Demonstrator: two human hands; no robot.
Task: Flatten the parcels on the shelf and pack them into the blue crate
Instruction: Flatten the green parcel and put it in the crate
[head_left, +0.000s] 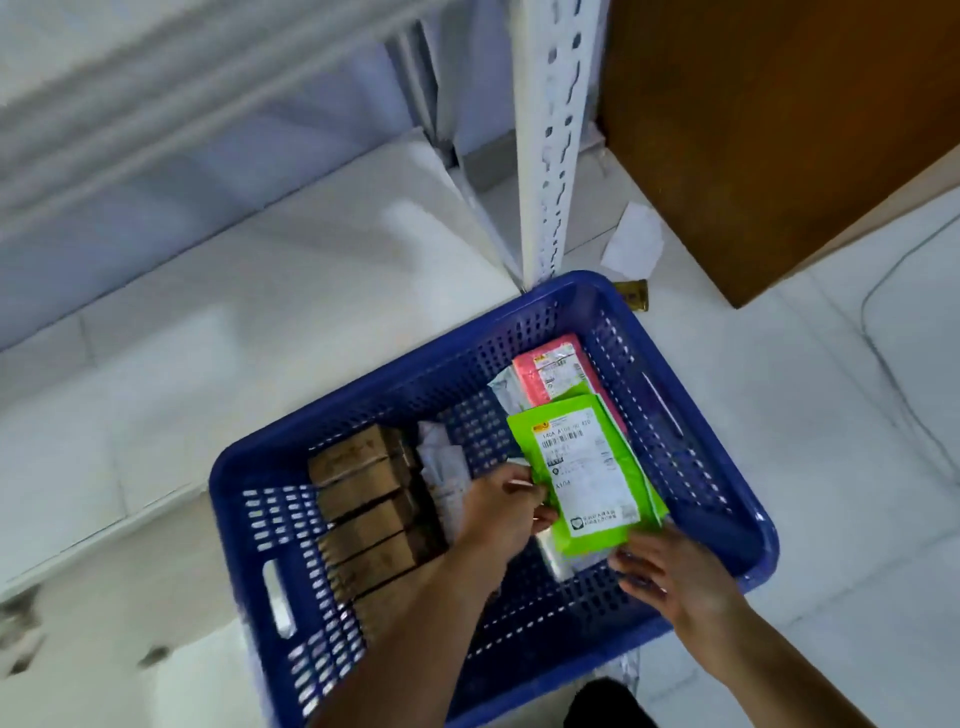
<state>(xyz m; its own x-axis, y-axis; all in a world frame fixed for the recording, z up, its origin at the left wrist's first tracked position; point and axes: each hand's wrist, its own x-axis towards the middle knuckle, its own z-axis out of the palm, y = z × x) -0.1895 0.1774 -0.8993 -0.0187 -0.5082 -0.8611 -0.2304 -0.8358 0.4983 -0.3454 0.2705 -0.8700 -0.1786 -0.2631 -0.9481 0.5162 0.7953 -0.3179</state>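
Green parcel (587, 467) with white label, right of centre frame, inside the blue crate (691, 457), partly over a pink parcel (545, 379); pinched at its left edge by left hand (498, 514); right hand (675, 577) touching its lower corner, grip not discernible; label's top line begins "140A", rest blurred; brown boxes (363, 499) lined along crate's left.

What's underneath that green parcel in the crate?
A pink parcel pokes out past its far edge, a silvery parcel at its near edge. Anything under the green parcel's middle is hidden.
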